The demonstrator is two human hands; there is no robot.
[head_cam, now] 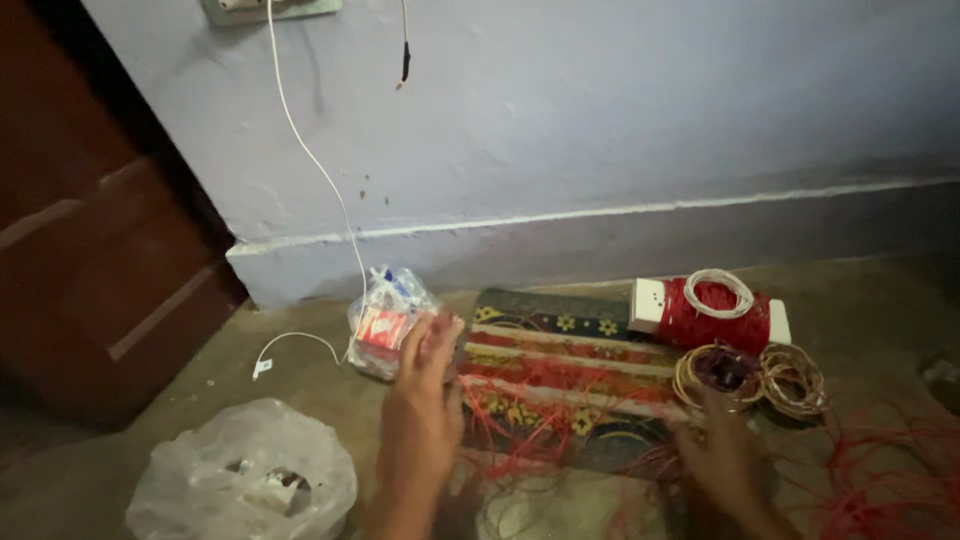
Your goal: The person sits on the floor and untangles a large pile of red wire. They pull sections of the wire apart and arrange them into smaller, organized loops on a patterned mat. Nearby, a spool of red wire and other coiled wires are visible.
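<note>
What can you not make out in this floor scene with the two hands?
Head view only:
- Left hand: motion-blurred, grip unclear.
- Right hand: dark, blurred; fingers unclear.
- White plastic bag: contents veiled by film.
- Red wire tangle: cut off by frame edge.

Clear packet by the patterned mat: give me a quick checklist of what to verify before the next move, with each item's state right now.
1. Left hand at the clear packet: ok, fingertips reach its right edge; grip cannot tell, the hand is blurred.
2. Right hand free: cannot tell, it lies low among red wire, blurred.
3. Packet clear of the white cable: not ok, the cable hangs down the wall and runs right beside it.
4. Wire coils apart from both hands: not ok, the right hand is just below them.
5. Red spool out of the way: ok, on the mat's far right corner.
</note>
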